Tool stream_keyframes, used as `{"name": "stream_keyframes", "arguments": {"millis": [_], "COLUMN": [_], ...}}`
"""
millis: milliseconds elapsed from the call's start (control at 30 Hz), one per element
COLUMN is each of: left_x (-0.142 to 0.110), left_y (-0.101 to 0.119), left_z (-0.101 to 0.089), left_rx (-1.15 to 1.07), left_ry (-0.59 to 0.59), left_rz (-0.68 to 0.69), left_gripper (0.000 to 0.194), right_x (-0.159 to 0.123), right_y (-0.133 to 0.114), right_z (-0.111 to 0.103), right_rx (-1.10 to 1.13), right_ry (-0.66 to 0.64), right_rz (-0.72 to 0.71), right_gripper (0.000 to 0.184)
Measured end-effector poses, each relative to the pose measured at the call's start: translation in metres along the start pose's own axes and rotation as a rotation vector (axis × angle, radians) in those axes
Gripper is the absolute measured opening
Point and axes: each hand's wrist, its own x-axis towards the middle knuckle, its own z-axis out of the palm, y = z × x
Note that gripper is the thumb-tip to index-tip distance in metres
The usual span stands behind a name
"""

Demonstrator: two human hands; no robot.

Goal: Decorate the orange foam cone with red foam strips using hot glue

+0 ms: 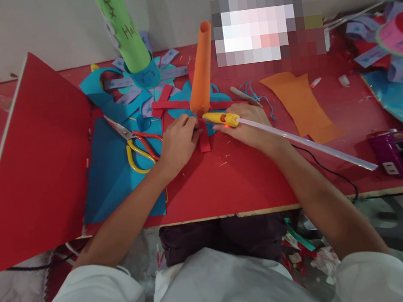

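My right hand (pixel 251 125) is closed around a yellow glue gun (pixel 221 118) with a long clear glue stick (pixel 306 142) sticking out behind it. The gun's nozzle points left at the base of an upright orange paper tube (pixel 201 70). The tube stands on a blue paper shape with red paper strips (pixel 204 138) spreading out from under it. My left hand (pixel 178 141) rests with curled fingers on the strips beside the tube's base, pressing them down.
Red-and-yellow scissors (pixel 136 144) lie left of my left hand on blue paper (pixel 116 176). A big red sheet (pixel 30 167) leans at left. A green tube (pixel 122 31) stands behind. Orange paper (pixel 302 104), a purple power block (pixel 394 152) and cables lie at right.
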Motion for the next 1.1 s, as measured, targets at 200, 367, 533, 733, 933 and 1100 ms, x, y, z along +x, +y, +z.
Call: {"name": "stream_keyframes", "arguments": {"millis": [200,367,533,733,933,1100], "left_x": [-0.003,-0.007,-0.010,-0.011,-0.010,-0.009], "left_y": [0.003,0.002,-0.002,-0.004,-0.005,-0.004], "left_z": [-0.008,-0.011,-0.011,-0.009,-0.008,-0.010], "left_rx": [0.115,0.095,0.117,0.089,0.063,0.068], "left_ry": [-0.058,-0.135,-0.115,-0.125,-0.123,-0.141], "left_rz": [0.248,0.316,0.336,0.320,0.319,0.324], "left_gripper": [0.019,0.029,0.037,0.041,0.048,0.047], "right_x": [0.000,0.000,0.001,0.000,-0.001,-0.001], "right_y": [0.000,0.000,0.001,0.004,0.008,0.017], "right_z": [0.000,-0.001,-0.001,-0.002,-0.004,-0.002], "right_rx": [0.011,0.007,-0.005,0.003,-0.004,0.001], "right_ry": [-0.007,-0.006,-0.014,0.000,0.019,0.044], "right_rz": [0.015,0.021,0.010,0.022,0.024,0.023], "right_gripper": [0.044,0.044,0.044,0.043,0.041,0.039]}}
